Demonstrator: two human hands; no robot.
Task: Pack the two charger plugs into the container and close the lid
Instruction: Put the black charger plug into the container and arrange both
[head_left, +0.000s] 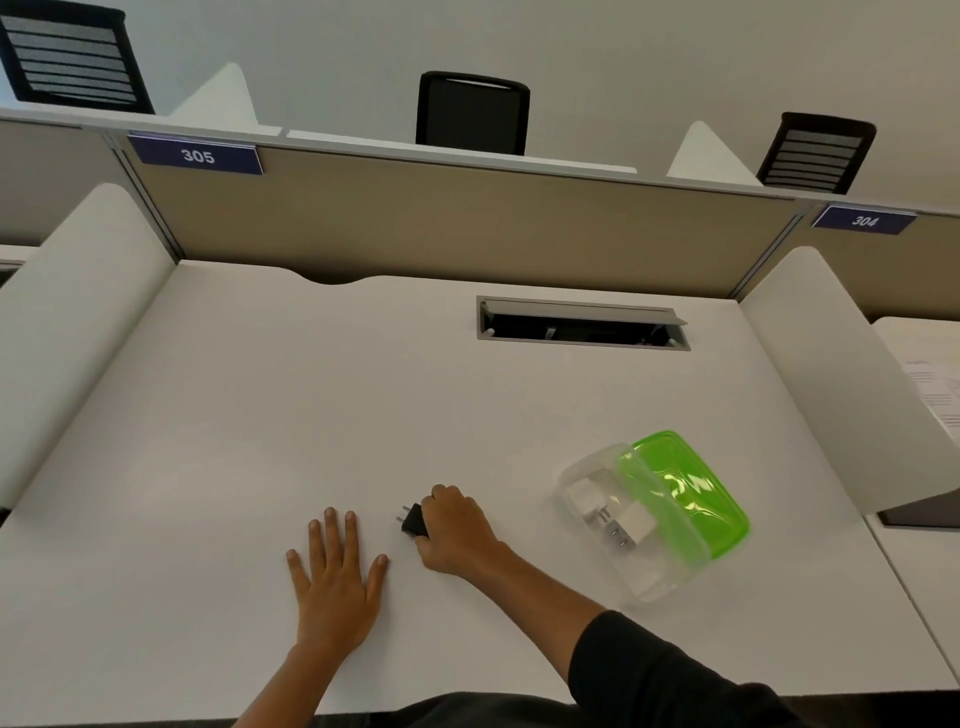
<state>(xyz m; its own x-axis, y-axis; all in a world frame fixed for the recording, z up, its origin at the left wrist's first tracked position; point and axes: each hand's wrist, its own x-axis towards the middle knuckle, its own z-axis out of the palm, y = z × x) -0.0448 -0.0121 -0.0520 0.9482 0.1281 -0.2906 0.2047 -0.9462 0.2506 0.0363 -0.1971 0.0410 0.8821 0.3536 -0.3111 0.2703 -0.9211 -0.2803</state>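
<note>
A black charger plug (413, 521) lies low on the white desk, prongs pointing left, and my right hand (457, 530) is closed around its right end. My left hand (335, 571) rests flat on the desk just left of it, fingers spread, holding nothing. To the right stands a clear plastic container (582, 470) with white charger plugs (631, 525) inside. Its green lid (691, 483) lies askew over the container's right half, leaving the left part uncovered.
A grey cable hatch (582, 325) is open in the desk (260, 415) at the back. White side dividers (78, 312) and a tan back panel fence the desk. Black chairs stand beyond. Papers (935, 389) lie on the neighbouring desk at right.
</note>
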